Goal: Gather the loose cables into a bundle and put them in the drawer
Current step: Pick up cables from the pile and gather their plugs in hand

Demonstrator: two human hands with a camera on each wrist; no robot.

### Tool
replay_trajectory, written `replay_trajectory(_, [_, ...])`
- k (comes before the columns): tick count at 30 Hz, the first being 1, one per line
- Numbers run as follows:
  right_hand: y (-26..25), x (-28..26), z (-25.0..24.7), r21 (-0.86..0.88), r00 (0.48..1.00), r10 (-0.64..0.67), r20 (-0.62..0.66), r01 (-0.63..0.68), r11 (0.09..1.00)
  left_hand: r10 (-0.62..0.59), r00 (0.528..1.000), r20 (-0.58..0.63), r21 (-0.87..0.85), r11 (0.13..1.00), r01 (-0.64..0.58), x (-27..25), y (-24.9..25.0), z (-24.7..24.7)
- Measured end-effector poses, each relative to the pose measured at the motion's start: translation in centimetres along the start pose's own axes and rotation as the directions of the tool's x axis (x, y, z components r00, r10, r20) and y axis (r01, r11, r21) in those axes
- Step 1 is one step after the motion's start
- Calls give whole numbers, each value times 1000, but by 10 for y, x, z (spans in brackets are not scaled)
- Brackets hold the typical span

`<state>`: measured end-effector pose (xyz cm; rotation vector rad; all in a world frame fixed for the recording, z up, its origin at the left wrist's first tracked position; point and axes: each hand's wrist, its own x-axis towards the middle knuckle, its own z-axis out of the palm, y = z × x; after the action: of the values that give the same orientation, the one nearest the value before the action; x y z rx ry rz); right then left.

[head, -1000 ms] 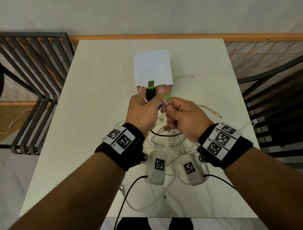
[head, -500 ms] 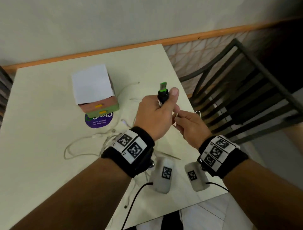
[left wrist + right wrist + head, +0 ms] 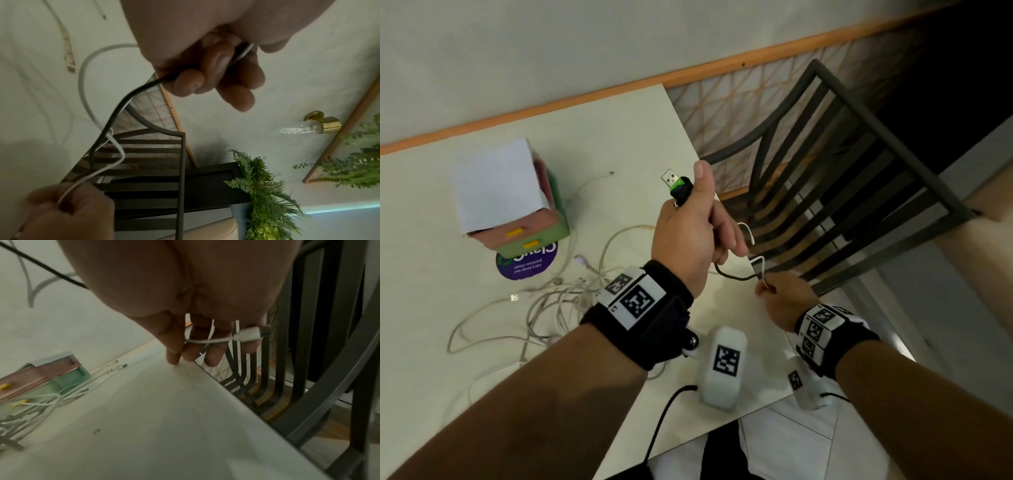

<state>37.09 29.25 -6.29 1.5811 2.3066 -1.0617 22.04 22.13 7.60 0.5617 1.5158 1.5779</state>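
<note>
My left hand (image 3: 690, 226) is raised above the table's right edge, gripping a black cable with a green-collared USB plug (image 3: 677, 182) that sticks up past the thumb; a white cable (image 3: 86, 91) runs through the same fist. A black loop (image 3: 732, 275) hangs from that fist toward my right hand (image 3: 777, 294), which pinches the white cable (image 3: 207, 341) and its white plug (image 3: 247, 335). Several loose white cables (image 3: 544, 301) lie tangled on the white table (image 3: 602, 137). The small drawer box (image 3: 513, 198) with pink and green drawers stands at the left, both drawers closed.
A purple round sticker (image 3: 527, 265) lies under the drawer box. A dark slatted chair (image 3: 842, 192) stands right against the table's right edge. Two white wrist-camera units (image 3: 722, 366) hang below my wrists near the front edge.
The view swung right. My left hand rose and shifted right with the USB plug. My right hand pulled down and away from it, drawing out the black and white cable between them.
</note>
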Motion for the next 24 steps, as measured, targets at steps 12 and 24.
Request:
replay_trajectory(12, [-77, -31, -57, 381, 883, -373, -285, 461, 801, -20, 982, -189, 352, 932, 87, -1, -5, -13])
replay_trajectory(24, [-175, -32, -11, -63, 566, -794, -222, 804, 591, -71, 987, -142, 410, 904, 124, -3, -45, -72])
